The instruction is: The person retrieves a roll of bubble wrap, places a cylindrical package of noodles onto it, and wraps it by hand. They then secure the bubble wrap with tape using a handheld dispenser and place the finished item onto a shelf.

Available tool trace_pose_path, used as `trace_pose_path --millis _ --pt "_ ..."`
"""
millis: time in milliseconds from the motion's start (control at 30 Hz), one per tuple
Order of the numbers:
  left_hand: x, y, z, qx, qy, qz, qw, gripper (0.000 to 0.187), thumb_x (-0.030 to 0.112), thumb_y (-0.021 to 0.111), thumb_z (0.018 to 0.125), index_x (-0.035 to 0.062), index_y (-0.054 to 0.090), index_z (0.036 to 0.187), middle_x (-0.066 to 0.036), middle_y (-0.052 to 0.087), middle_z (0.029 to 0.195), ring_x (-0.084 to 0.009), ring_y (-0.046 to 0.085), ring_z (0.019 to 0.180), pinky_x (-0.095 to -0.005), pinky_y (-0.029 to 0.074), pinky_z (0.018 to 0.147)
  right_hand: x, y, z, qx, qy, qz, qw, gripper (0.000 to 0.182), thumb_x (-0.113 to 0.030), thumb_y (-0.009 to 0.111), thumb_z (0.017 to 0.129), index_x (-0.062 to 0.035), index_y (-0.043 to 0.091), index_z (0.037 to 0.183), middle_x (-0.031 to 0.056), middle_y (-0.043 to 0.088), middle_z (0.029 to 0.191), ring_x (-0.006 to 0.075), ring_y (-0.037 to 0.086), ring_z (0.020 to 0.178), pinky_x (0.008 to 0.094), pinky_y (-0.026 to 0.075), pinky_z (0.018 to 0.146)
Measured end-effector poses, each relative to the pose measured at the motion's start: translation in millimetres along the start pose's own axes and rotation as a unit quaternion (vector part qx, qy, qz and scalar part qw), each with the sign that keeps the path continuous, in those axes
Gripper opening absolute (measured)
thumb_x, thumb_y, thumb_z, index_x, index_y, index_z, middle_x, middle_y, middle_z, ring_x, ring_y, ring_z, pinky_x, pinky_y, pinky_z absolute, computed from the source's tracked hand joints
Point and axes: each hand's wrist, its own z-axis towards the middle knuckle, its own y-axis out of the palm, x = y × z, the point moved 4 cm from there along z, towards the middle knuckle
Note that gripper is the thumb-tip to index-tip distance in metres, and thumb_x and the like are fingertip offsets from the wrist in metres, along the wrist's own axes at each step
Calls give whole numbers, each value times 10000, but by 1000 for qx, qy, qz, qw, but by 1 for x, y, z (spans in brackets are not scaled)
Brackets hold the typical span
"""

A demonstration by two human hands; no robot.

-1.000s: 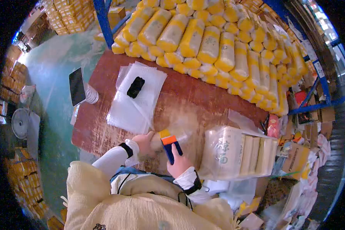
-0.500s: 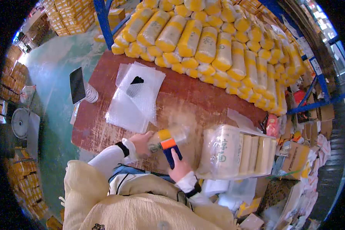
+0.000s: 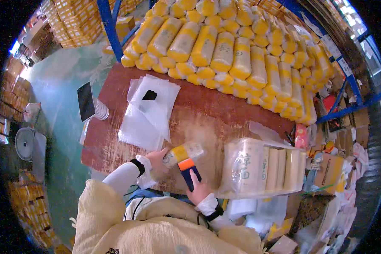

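Observation:
At the table's near edge, my left hand is closed round the left end of a wrapped roll with a yellow band. My right hand grips a dark blue and orange tool, whose orange end lies against or just below the roll. Its fingers wrap the dark handle. Right of my hands lies a clear bag of packs with green printed characters. White bubble-wrap sheets with a small black item on top lie further left on the red-brown table.
Yellow-banded rolls are piled along the table's far side. A phone on a white stand is at the left edge. Blue rack posts rise behind. Cardboard boxes and plastic clutter stand at the right, a fan at the left.
The roll has turned slightly and shows more sharply, with its clear right end in view. My right hand and the tool have shifted slightly down. The camera view has tilted a little.

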Motion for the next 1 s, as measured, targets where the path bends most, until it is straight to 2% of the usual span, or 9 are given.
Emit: trace_pose_path --millis 33,133,233,400,567,667,767,900,1000 --pt "-1 0 1 -26 -1 -44 999 923 390 717 579 43 274 1311 -208 479 1189 -352 505 1045 -436 428 854 -7 -7 9 -33 29 -6 999 742 -265 603 711 -220 245 1360 275 548 842 430 558 657 504 459 637" --pt "20 7 -19 159 -22 81 984 886 380 701 604 76 281 1323 -199 465 1205 -364 463 1090 -466 383 901 -18 -18 29 -86 73 -24 993 723 -266 602 712 -236 264 1351 268 535 791 420 559 629 501 462 610" --pt "25 54 -18 385 -67 382 837 850 375 676 635 95 276 1332 -193 462 1196 -372 430 1118 -495 356 910 -20 -17 26 -52 57 -49 996 715 -265 612 707 -240 287 1343 263 528 782 422 555 631 498 463 602" --pt "23 20 -9 134 -66 163 975 906 389 682 614 81 242 1344 -204 471 1170 -389 493 1023 -478 435 797 -1 -11 -7 16 -26 -24 999 737 -230 642 691 -244 294 1341 283 518 878 456 544 703 498 464 627" --pt "6 -3 -3 -40 -44 9 998 957 431 692 582 74 236 1344 -227 470 1164 -391 500 988 -467 434 803 11 12 -3 -41 12 47 998 727 -253 625 702 -225 285 1344 284 541 804 442 556 678 504 461 608" --pt "11 21 -16 211 -27 145 966 937 404 694 588 82 242 1343 -218 468 1169 -386 491 1003 -470 415 826 -11 -10 21 -38 29 12 999 694 -287 601 714 -234 298 1335 272 531 756 433 564 641 513 458 579" --pt "18 55 -15 405 -65 403 818 920 388 699 599 97 244 1344 -208 470 1163 -376 486 1007 -471 400 839 -12 -11 25 -72 48 -17 996 684 -278 597 718 -240 301 1333 275 531 770 431 562 634 515 456 574" --pt "10 25 -5 189 -64 205 958 883 316 728 577 47 306 1305 -207 478 1132 -379 517 956 -426 450 776 -18 -13 30 -36 7 19 999 688 -253 612 706 -200 319 1326 283 531 779 438 555 647 505 460 608" --pt "-7 34 2 240 22 186 953 921 324 751 550 28 306 1300 -192 473 1166 -365 526 977 -414 468 768 -30 -17 46 -51 14 40 998 700 -227 626 693 -140 329 1321 285 541 783 445 551 683 489 462 644"
